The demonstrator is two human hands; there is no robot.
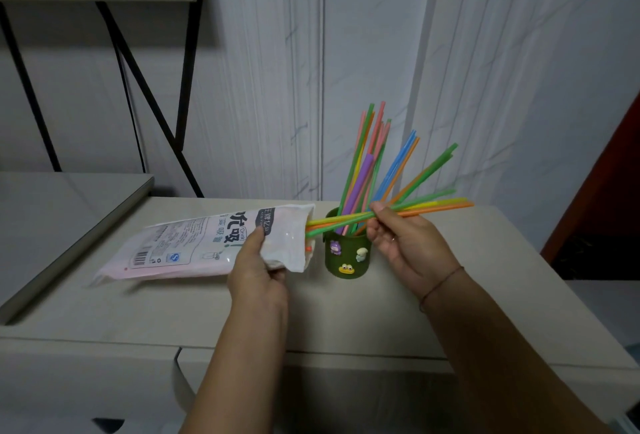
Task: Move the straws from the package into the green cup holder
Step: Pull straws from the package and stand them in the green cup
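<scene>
Both forearms reach in from the bottom edge over the pale tabletop [346, 316]. The left hand [258, 272] is turned thumb-up, its fingers [277, 269] clenched around the open end of the white printed package [207, 243], thumb on top and the rest curled under. The package is lifted off the surface, its long axis lying nearly level, sealed end lower and to the left, mouth pointing right toward the green cup holder [347, 255]. The right hand [408, 246], with a thin cord around the wrist, sits just right of the holder, palm turned inward, its fingers [379, 214] pinching a small bundle of straws [429, 207] in green, yellow and orange. That bundle lies almost horizontal, rising slightly to the right; its left ends are at or just inside the package mouth, and its right ends fan out past the hand. It crosses directly above the holder's rim. The holder stands upright on the tabletop between the two hands, just beside the package mouth, with small cartoon figures on its front. It already holds many upright straws [367, 163], leaning and splaying up and to the right toward the marbled wall [485, 53]. The tabletop lies bare in front of the holder and to its right up to the edge, beyond which is a dark red surface; to the left, a raised grey shelf [62, 212] borders the surface beneath a black metal frame [152, 101].
</scene>
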